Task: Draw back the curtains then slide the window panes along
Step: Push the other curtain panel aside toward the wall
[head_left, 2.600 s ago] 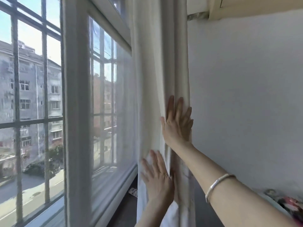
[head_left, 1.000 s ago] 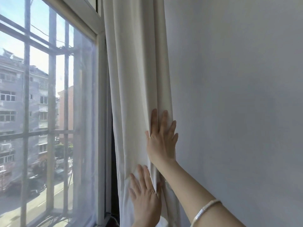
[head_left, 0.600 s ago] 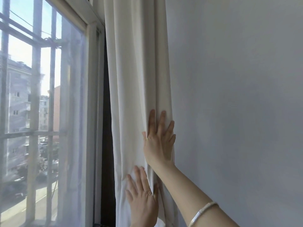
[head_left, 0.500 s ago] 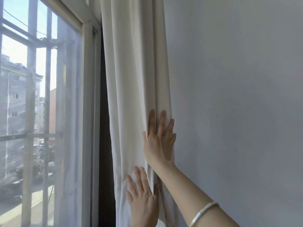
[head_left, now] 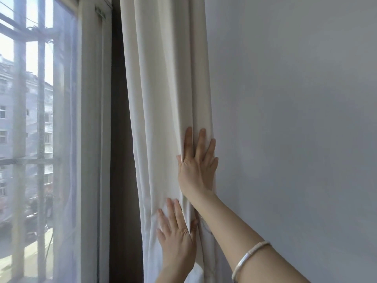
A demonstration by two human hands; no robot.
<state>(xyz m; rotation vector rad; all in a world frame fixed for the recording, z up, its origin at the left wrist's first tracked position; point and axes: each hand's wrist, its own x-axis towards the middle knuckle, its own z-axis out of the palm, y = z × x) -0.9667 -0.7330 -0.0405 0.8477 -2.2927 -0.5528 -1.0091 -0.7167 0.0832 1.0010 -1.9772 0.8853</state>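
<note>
A cream curtain hangs bunched in vertical folds against the edge of a pale grey wall, gathered at the right side of the window. The right hand lies flat on the folds with its fingers spread and pointing upward, palm pressed to the cloth near the curtain's wall-side edge; it grips nothing, only presses, and one fold of fabric stands up beside its index finger. A silver bangle circles the right forearm, which reaches in from the lower right corner. The left hand sits lower and a little to the left, also open and flat against the curtain, fingers extended upward, with a ridge of cloth rising between its thumb side and the right wrist. Left of the curtain a dark vertical gap shows, and beyond it stands the white window frame. A sheer white curtain veils the glass just beside the frame. Through the pane, metal bars cross the view, and a grey apartment building stands outside in bright daylight, with a street far below. Whether the window panes are slid open or closed cannot be told from this angle
</note>
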